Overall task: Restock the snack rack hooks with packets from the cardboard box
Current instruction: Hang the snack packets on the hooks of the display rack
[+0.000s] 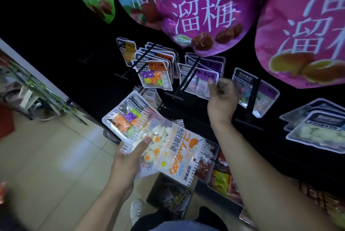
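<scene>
Purple-labelled packet hangs on the rack hook, right hand pinching its edge; left hand grips two candy packets low, above the cardboard box.

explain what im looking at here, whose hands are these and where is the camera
This is one picture from a wide-angle camera worn on a person's head, looking forward and down, so the two bare arms reaching in from the bottom are that person's own. There is no machine.

In front is a dark snack rack with packets hanging on hooks. The left hand holds a few packets fanned together: an egg candy packet on top and a packet of orange and purple sweets behind it. The right hand reaches up to a purple-labelled packet hanging on a hook, thumb against it; its grip is hard to judge. Large plum bags hang above. A dark box sits on the tiled floor below.
</scene>
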Available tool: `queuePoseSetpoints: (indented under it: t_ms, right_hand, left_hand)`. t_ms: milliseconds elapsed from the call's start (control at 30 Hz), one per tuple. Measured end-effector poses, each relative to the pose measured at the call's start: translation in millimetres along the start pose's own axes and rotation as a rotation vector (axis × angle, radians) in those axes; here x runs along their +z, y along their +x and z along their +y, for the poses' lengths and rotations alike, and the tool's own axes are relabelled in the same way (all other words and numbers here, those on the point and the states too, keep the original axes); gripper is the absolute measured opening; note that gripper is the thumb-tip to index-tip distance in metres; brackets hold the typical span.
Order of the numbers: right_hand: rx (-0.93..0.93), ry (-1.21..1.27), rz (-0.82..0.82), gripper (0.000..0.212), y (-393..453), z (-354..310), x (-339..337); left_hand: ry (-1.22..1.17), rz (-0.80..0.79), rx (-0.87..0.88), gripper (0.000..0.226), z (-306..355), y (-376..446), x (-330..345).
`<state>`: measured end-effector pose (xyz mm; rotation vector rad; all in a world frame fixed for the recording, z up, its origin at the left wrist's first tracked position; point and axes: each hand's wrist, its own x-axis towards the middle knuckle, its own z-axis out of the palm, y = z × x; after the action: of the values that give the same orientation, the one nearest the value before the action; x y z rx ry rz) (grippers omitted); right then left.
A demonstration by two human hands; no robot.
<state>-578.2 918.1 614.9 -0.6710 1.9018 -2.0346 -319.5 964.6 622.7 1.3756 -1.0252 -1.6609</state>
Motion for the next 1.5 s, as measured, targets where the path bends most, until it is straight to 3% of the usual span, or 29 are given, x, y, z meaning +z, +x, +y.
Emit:
queuePoseSetpoints:
  t_ms: [133, 300, 400, 500, 633, 767, 900, 1000, 1067, 1200, 1300, 1500]
  right_hand:
    - [-0.108, -0.030, 0.051, 0.013, -1, -4, 2]
    - [-0.034, -0.076, 0.042, 0.034, -3, -3, 8]
    - [-0.017, -0.080, 0.075, 0.036, -18, -9, 7]
    - [0.057, -0.095, 0.042, 0.037, -49, -16, 3]
    - [0.131, -0.310, -0.215, 0.055, -98, -21, -9]
    - [0.254, -0.433, -0.365, 0.073, -134, -25, -9]
    - [0.506, -0.260, -0.268, 0.092, -159, -16, 1]
    - [0.693, 0.011, -0.322, 0.067, -174, -7, 11]
    - [0.683, 0.063, -0.350, 0.058, -183, -6, 18]
    - [0.632, 0.016, -0.285, 0.046, -189, -9, 30]
    - [0.599, -0.037, -0.301, 0.045, -191, -11, 35]
    - [0.576, -0.111, -0.384, 0.044, -189, -7, 34]
  left_hand:
    - [0.029, -0.038, 0.000, 0.028, 0, 8, -5]
    - [0.029, -0.100, -0.014, 0.039, 2, 26, -13]
    - [0.041, -0.159, -0.021, 0.035, 9, 37, -17]
    - [0.080, -0.197, -0.007, 0.024, 18, 45, -22]
    - [0.066, -0.246, -0.042, 0.024, 27, 59, -38]
    - [0.038, -0.268, -0.072, 0.025, 28, 74, -57]
    - [-0.010, -0.301, -0.057, 0.039, 28, 81, -69]
    - [-0.052, -0.330, -0.032, 0.044, 28, 86, -79]
    - [-0.039, -0.356, -0.001, 0.039, 31, 87, -84]
    - [-0.036, -0.316, -0.031, 0.038, 30, 95, -95]
    - [-0.119, -0.277, -0.142, 0.055, 32, 97, -101]
    - [-0.109, -0.260, -0.179, 0.027, 28, 99, -110]
